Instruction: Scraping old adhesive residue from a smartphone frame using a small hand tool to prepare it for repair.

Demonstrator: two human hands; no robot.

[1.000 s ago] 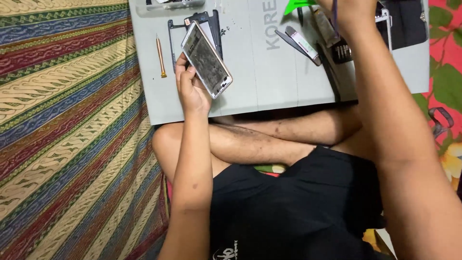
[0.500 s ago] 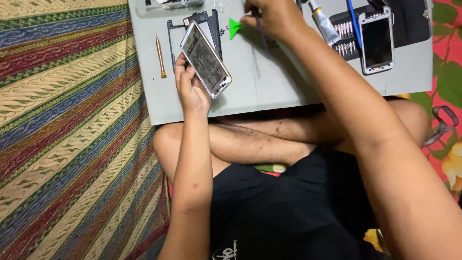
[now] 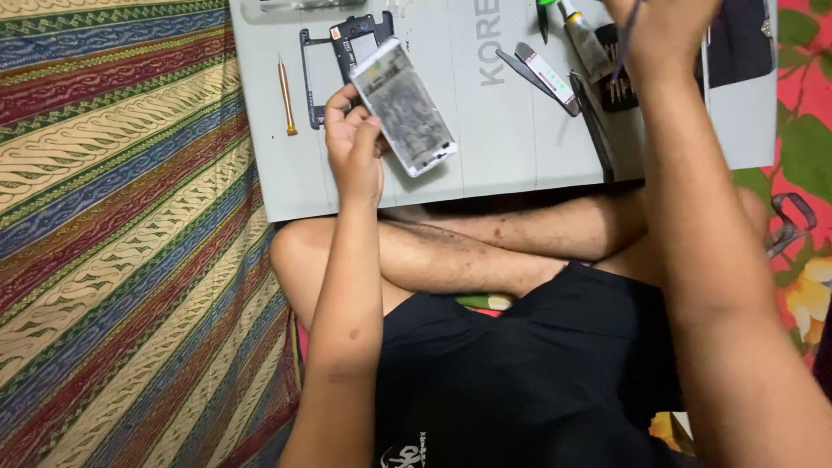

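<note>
- Here, the left hand (image 3: 354,147) holds a white-framed phone screen assembly (image 3: 404,108) by its lower left edge, tilted above the grey work board (image 3: 485,139); its grip is closed on the assembly, thumb and fingers pinching one side.
- The right hand (image 3: 663,30) is raised over the far right part of the board, its grip narrow and pinched around a thin dark cord or tool shaft (image 3: 626,43); what exactly it holds cannot be told.
- Doing this step well, as a judgement, calls for keeping the assembly supported along its rigid frame rather than its face, and steady while the other hand fetches a tool.
- The assembly is a flat rectangle with a white rim and a grey, smudged, dull-looking inner face turned towards the camera.
- Just left of the assembly, on the board, lies a dark phone mid-frame (image 3: 338,65) with a camera cut-out; further left lies an orange-handled screwdriver (image 3: 286,95).
- Right of the assembly lie tweezers and a flat pry tool (image 3: 546,74), a glue tube (image 3: 585,39) and a green-tipped tool (image 3: 544,13).
- The board rests over the person's crossed legs, on a striped patterned cloth (image 3: 113,217).
</note>
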